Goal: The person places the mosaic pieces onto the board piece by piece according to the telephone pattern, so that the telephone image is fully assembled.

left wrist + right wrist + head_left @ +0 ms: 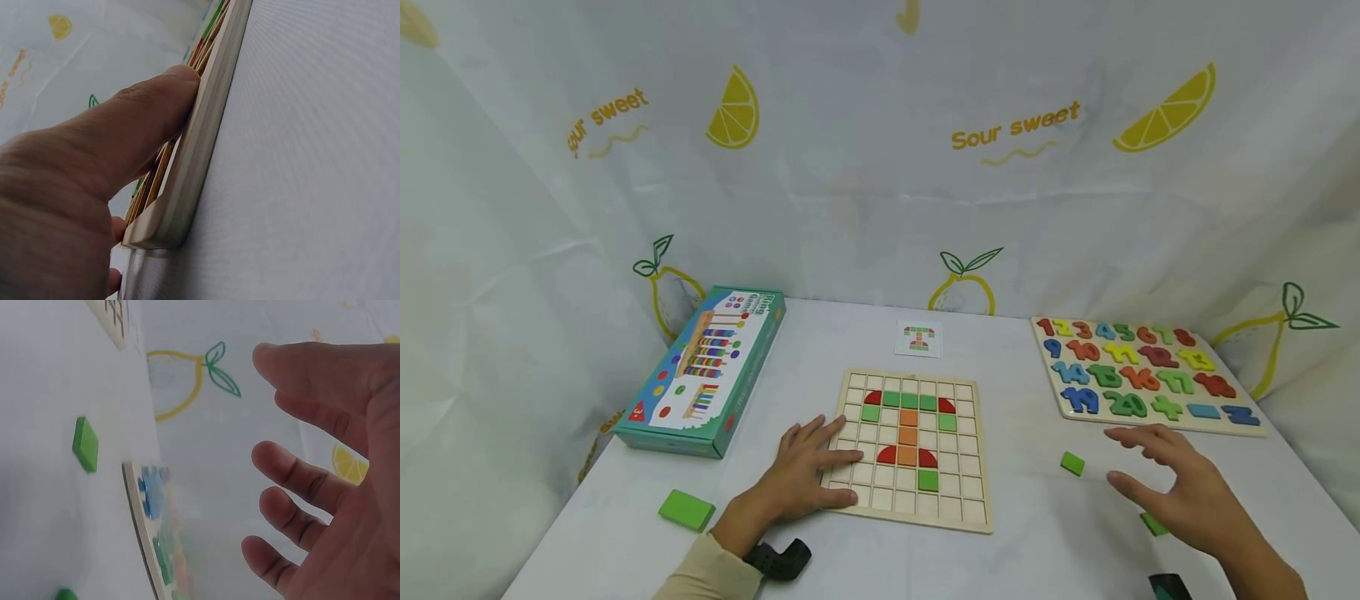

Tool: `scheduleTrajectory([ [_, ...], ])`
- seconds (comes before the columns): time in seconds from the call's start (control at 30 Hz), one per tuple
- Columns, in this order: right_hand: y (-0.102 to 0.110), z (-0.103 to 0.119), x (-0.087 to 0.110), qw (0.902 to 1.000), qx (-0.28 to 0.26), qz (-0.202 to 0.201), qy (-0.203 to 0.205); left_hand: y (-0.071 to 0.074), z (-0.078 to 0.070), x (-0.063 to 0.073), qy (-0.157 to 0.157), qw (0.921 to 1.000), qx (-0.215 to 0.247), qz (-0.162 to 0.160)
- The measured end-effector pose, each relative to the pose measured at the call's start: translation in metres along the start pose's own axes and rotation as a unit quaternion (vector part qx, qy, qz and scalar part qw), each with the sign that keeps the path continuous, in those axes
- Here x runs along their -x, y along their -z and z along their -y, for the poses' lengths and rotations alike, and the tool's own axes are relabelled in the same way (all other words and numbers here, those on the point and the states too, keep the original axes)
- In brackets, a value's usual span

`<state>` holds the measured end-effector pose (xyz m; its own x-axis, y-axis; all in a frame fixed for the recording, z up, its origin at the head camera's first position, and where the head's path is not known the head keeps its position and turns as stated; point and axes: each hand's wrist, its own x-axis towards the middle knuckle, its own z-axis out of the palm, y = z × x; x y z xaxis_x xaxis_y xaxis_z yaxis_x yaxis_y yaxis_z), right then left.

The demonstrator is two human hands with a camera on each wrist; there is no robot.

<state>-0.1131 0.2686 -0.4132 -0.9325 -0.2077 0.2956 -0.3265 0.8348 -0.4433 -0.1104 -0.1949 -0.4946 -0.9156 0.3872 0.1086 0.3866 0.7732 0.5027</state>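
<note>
My left hand (808, 471) lies with spread fingers on the left edge of a wooden grid board (955, 508); in the left wrist view its thumb (147, 115) presses on the board's rim. Green squares, orange squares (907, 436) and red quarter-round pieces (887, 455) sit in the board's cells in a T-like figure. Over the table to the right, my right hand (1187, 492) hovers with parted fingers and holds nothing. A small green block (1072, 463) lies on the table to the left of that hand. Another green block (1153, 524) is partly hidden beneath it.
Behind the board lies a pattern card (919, 339) with a T figure. A number puzzle board (1150, 375) is at the back right. At the left stands a green-edged game box (700, 375), with a larger green block (687, 510) in front of it.
</note>
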Motion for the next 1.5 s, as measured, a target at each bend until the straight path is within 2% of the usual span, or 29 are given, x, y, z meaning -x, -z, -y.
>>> scheduleTrajectory([
  [0.1,0.005,-0.018,0.006,0.9997,0.006,0.02,-0.016,-0.001,0.0,0.0,-0.001,1.0,0.002,0.0],
  [0.23,0.008,-0.045,0.013,0.9965,0.006,0.074,-0.038,-0.002,0.0,-0.001,-0.001,1.0,0.004,0.002],
  [0.43,0.004,-0.077,0.018,0.981,-0.014,0.177,-0.078,-0.002,0.0,-0.001,-0.002,1.0,0.002,0.003],
  [0.57,-0.002,-0.088,0.02,0.9727,-0.035,0.217,-0.076,-0.001,-0.001,-0.001,-0.002,1.0,-0.001,0.002],
  [0.73,-0.008,-0.093,0.019,0.9715,-0.036,0.222,-0.074,-0.001,-0.001,-0.001,-0.002,1.0,-0.002,0.0],
  [0.9,-0.014,-0.09,0.018,0.9803,-0.018,0.189,-0.055,-0.001,-0.001,-0.001,-0.002,1.0,-0.003,-0.002],
  [1.0,-0.015,-0.088,0.019,0.9831,-0.008,0.173,-0.059,-0.001,-0.001,-0.002,-0.001,1.0,-0.004,-0.002],
  [1.13,-0.016,-0.087,0.018,0.9807,-0.002,0.18,-0.077,0.0,-0.001,-0.002,0.001,1.0,-0.004,-0.002],
  [1.5,-0.024,-0.078,0.012,0.9794,0.01,0.184,-0.082,0.0,-0.001,0.0,0.0,1.0,0.001,-0.002],
])
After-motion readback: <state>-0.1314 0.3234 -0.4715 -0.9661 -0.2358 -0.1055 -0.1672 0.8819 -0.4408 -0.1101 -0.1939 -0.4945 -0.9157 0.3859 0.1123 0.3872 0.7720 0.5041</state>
